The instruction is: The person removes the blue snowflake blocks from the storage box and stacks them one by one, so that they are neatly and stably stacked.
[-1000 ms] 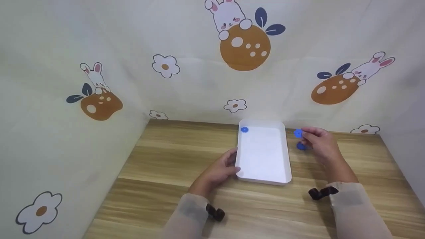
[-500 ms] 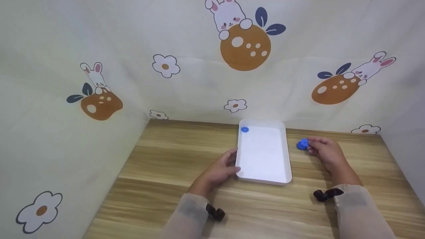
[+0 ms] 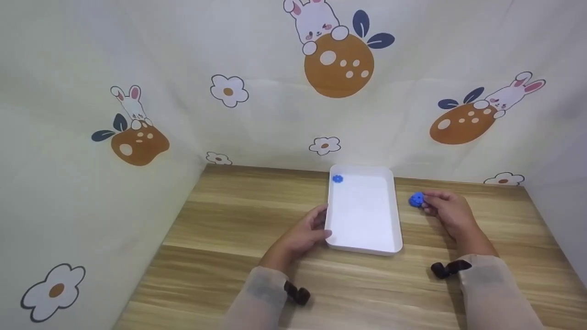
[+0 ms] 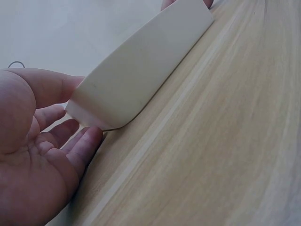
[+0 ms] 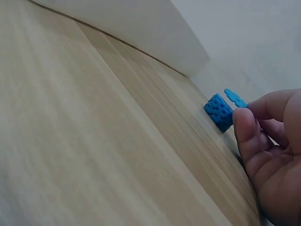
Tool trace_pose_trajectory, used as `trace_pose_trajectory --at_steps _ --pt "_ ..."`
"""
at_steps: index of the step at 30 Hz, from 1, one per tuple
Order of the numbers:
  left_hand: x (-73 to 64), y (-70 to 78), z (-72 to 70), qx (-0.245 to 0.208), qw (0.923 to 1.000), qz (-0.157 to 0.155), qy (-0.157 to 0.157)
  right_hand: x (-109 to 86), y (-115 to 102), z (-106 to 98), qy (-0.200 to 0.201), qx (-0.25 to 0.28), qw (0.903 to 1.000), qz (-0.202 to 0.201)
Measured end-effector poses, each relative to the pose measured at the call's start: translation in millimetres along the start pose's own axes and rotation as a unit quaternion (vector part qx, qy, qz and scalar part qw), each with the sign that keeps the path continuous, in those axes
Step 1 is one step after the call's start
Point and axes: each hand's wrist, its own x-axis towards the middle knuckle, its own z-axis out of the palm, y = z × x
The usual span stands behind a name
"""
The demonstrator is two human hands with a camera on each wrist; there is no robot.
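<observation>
My left hand (image 3: 300, 238) grips the near left side of a shallow white tray (image 3: 362, 220). In the left wrist view the thumb lies on the rim and the fingers are against the outer wall and its lower edge. One blue flower-shaped disc (image 3: 337, 178) lies in the tray's far left corner. To the right of the tray, my right hand (image 3: 454, 213) pinches another blue flower-shaped disc (image 5: 235, 98) between thumb and finger. A short stack of such blue discs (image 5: 218, 113) stands on the table just beside it; a narrow gap shows between them in the right wrist view.
The wood-grain table (image 3: 229, 215) meets a pale cloth backdrop (image 3: 270, 128) printed with rabbits, oranges and flowers, close behind the tray. Cloth also rises on the left and right sides. Dark wrist devices (image 3: 298, 293) sit on both sleeves.
My right hand has brought its disc from behind the stack toward me, down to the stack, then shifted slightly left. The left hand and the tray have stayed in place.
</observation>
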Motion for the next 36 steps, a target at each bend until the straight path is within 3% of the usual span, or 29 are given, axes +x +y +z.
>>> trace_pose_trajectory --at_steps 13,21,27,31,36 --pt "-0.2 1.5 -0.3 0.007 0.9999 -0.008 0.004 -17.1 -22 10 0.004 -0.039 0.9992 0.010" --pt "-1.4 1.2 -0.4 0.000 1.0000 -0.005 -0.001 -4.7 -6 5 0.010 -0.029 0.9995 0.009" --pt "-1.4 0.9 -0.5 0.005 1.0000 -0.007 0.002 -0.5 -4 6 0.036 -0.026 0.9990 0.003" --pt "-0.8 0.4 -0.5 0.002 1.0000 -0.005 0.002 -3.3 -17 16 0.035 -0.015 0.9993 -0.003" --pt "-0.6 0.6 -0.3 0.000 0.9999 -0.009 0.005 -12.0 -40 45 0.005 0.011 0.9995 -0.029"
